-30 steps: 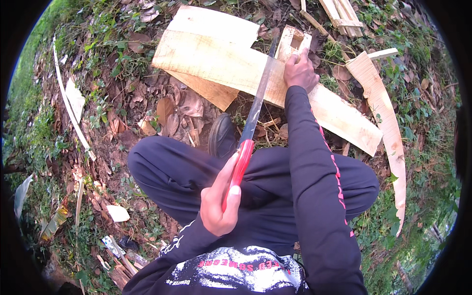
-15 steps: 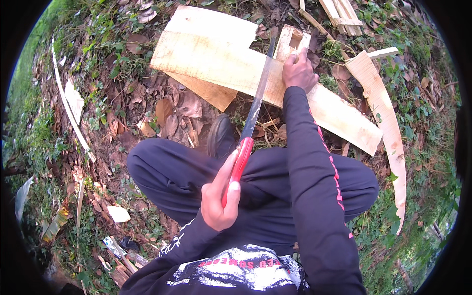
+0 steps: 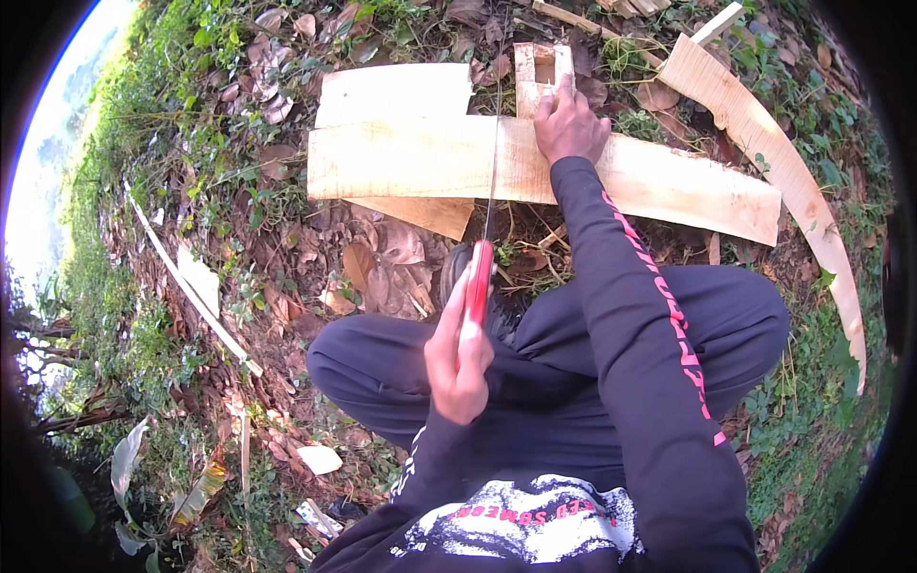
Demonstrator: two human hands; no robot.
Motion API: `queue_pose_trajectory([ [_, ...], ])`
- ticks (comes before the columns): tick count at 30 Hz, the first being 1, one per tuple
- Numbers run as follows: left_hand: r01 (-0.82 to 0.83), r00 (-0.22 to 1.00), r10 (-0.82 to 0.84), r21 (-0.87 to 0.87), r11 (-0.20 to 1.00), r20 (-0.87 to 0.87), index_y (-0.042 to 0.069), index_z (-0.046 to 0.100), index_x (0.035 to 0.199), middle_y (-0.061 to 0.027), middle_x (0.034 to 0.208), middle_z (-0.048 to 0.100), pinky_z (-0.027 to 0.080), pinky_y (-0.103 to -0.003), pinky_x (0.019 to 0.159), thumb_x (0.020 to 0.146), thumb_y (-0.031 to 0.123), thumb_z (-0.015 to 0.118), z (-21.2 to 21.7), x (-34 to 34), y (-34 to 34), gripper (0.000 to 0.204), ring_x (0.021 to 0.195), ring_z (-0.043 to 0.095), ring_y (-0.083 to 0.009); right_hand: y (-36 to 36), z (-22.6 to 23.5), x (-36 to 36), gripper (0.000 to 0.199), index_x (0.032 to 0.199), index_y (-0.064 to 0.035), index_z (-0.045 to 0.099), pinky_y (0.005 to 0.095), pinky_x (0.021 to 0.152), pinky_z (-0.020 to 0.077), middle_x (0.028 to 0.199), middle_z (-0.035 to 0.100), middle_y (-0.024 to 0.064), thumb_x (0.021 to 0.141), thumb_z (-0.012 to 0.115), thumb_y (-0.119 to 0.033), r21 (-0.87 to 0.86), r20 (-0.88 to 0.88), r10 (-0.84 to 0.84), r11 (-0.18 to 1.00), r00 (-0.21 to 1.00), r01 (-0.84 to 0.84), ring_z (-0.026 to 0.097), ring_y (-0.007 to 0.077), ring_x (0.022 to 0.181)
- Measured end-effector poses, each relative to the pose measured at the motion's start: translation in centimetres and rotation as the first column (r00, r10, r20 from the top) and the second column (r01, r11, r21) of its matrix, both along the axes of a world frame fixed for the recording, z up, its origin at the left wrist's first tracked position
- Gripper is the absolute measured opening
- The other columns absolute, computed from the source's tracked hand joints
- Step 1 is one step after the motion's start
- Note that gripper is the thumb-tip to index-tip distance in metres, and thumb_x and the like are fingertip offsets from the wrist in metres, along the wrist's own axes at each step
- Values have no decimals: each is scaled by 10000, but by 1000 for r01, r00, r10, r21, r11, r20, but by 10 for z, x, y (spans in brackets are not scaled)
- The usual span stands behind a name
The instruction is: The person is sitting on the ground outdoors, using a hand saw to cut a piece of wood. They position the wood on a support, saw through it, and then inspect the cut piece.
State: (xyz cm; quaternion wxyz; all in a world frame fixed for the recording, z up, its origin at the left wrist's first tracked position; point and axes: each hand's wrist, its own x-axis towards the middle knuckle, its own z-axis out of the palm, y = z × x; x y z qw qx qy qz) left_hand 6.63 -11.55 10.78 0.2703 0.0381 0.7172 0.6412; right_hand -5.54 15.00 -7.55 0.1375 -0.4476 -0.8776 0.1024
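My left hand (image 3: 458, 368) is wrapped round the red handle of a handsaw (image 3: 479, 282), over my crossed legs. The thin blade, seen almost edge-on, runs away from me across a long pale wooden board (image 3: 411, 158). Past the board's far edge the blade is hard to make out among the leaves. My right hand (image 3: 573, 131) presses on the board just right of the blade. Its thumb and fingers close on a small wooden block (image 3: 524, 81) with a square hole, which lies across the board's far edge. My right palm's underside is hidden.
Another pale board (image 3: 394, 93) lies behind the long one, and a slanted piece (image 3: 420, 215) shows under it. A curved plank (image 3: 812, 215) lies to the right. On the left are a thin strip (image 3: 191, 286) and wood scraps. Leaves and weeds cover the ground.
My left hand and the saw have moved forward, and the blade has turned from slanted to nearly straight ahead. My right hand keeps its place on the board and block. The whole view has shifted.
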Motion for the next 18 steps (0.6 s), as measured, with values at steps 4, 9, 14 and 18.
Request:
queue_pose_trajectory([
  [4, 40, 996, -42, -28, 999, -73, 2, 406, 1520, -3, 890, 569, 354, -208, 541, 999, 102, 430, -23, -27, 35, 532, 597, 400, -37, 1, 6, 0, 550, 1457, -164, 524, 461, 886, 410, 1067, 698, 134, 962, 473, -398, -23, 2, -5, 1000, 1000, 5, 716, 282, 846],
  [9, 41, 994, -43, -24, 999, -95, -47, 393, 1511, -135, 1371, 618, 331, -184, 504, 980, 100, 414, 6, 28, -9, 551, 572, 400, -1, 1, 12, -1, 567, 1478, -159, 498, 498, 960, 412, 1145, 690, 135, 959, 476, -387, -107, 15, -10, 994, 1000, 11, 716, 288, 918],
  [14, 133, 962, -166, -158, 978, -218, -106, 382, 1484, -210, 1405, 572, 431, -240, 767, 954, 91, 465, 15, 22, 17, 572, 825, 557, -122, 2, 7, -1, 564, 1473, -144, 503, 493, 964, 405, 1068, 702, 142, 951, 472, -354, -115, -18, -22, 993, 1000, 19, 722, 282, 871],
  [18, 125, 957, -174, -213, 969, -232, -114, 372, 1479, -253, 1444, 522, 299, -367, 1161, 900, 16, 532, 14, 32, 28, 614, 1397, 454, -297, 1, 9, -1, 564, 1477, -143, 502, 482, 968, 399, 1058, 707, 150, 959, 457, -361, -146, -20, -14, 989, 1000, 11, 721, 280, 845],
])
